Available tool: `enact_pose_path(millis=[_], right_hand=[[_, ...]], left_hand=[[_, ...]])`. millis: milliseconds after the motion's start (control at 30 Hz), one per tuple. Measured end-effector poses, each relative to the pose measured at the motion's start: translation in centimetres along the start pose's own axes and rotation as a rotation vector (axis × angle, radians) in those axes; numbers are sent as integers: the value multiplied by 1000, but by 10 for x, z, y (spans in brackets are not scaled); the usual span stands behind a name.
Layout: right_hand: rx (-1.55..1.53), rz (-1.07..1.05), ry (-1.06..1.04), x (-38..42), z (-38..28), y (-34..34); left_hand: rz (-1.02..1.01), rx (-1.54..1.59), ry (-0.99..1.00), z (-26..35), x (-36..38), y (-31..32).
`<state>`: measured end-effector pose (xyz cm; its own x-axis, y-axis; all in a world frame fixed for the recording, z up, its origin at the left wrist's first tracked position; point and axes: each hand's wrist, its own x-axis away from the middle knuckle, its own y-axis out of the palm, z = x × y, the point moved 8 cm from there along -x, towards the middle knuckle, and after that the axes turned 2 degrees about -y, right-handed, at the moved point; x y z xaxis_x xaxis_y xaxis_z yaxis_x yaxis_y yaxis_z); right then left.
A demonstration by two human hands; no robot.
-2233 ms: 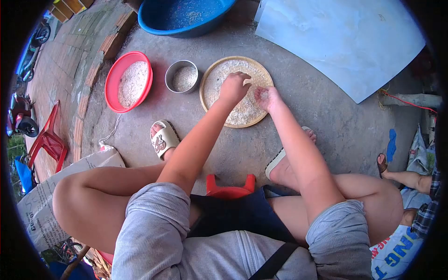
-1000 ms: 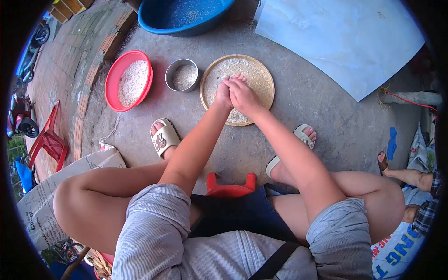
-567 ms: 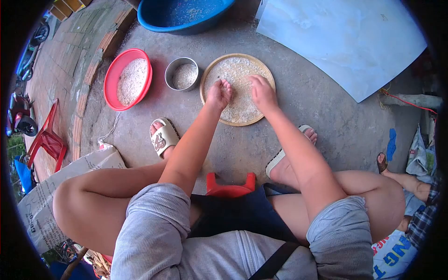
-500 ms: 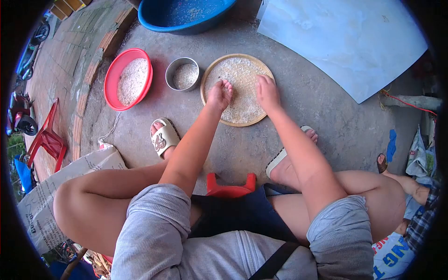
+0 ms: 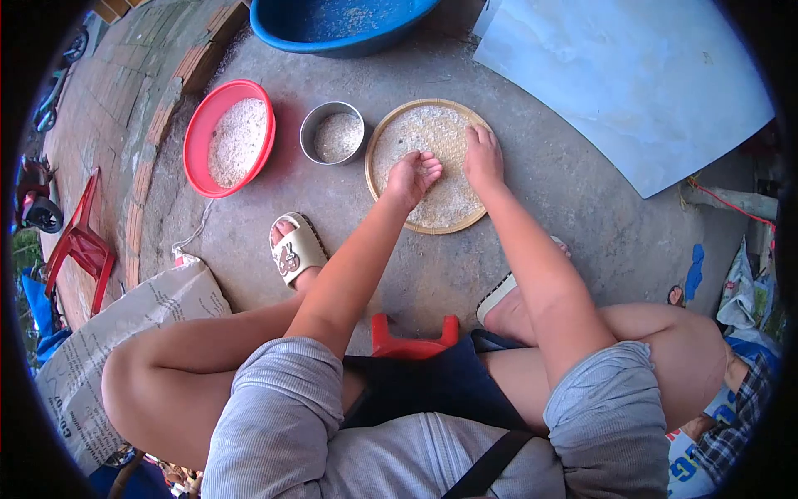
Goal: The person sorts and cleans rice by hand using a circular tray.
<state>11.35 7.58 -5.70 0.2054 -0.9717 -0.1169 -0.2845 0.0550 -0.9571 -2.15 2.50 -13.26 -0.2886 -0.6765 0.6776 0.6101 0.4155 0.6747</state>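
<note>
Open concrete [image 5: 565, 166] beside tray rim [image 5: 370, 170]

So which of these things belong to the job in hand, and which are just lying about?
Part of the job:
- woven tray with pale grains
- left hand and right hand, at the tray
- likely metal pot and red basin, holding similar stuff

Apparently lying about:
- pale sheet
- red chair
- blue scrap

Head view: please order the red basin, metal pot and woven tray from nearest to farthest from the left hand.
1. Woven tray, under the left hand.
2. Metal pot, left of the tray.
3. Red basin, left of the pot.
</note>
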Motion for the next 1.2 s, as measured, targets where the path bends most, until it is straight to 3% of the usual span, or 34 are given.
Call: enact_pose_path(millis=[300,600,667,733,933,1033,1200], right_hand=[[-56,58,-18,-3,-5,2],[-216,69,56,12,-24,3],[-435,105,216,17,-28,-1],[-477,165,167,14,-41,0],[-1147,-56,182,-6,-69,18],[-1004,-38,55,-10,-79,2],[-726,96,-223,-10,-99,-21]], left_hand=[[20,63,-58,-3,-3,2],[176,71,64,8,-1,5],[177,102,65,10,-2,6],[141,100,68,12,-18,-5],[152,117,125,35,-15,-18],[192,131,119,40,-9,-17],[37,91,94,39,-10,-3]])
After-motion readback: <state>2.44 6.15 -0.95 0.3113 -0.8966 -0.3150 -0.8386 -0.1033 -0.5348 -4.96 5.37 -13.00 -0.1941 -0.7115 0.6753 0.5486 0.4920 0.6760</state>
